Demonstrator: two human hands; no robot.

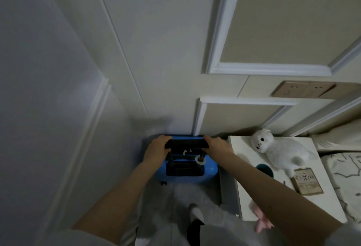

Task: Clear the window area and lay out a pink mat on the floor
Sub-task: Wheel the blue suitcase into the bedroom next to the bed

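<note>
A blue suitcase (210, 169) stands upright on the floor in the corner, pushed against the wall. Its black pull handle (185, 144) is raised a little above its top. My left hand (156, 151) grips the left end of that handle and my right hand (216, 146) grips the right end. A white tag hangs on the right handle rod. No pink mat can be made out as such; only a small pink object (260, 220) shows beside my right forearm.
A white bedside table (244, 159) stands right of the suitcase, carrying a white plush animal (277, 148), a teal round object (263, 168) and a small framed picture (306, 181). A bed edge (343, 175) lies far right. Wall sockets (302, 89) sit above. My legs fill the narrow floor gap.
</note>
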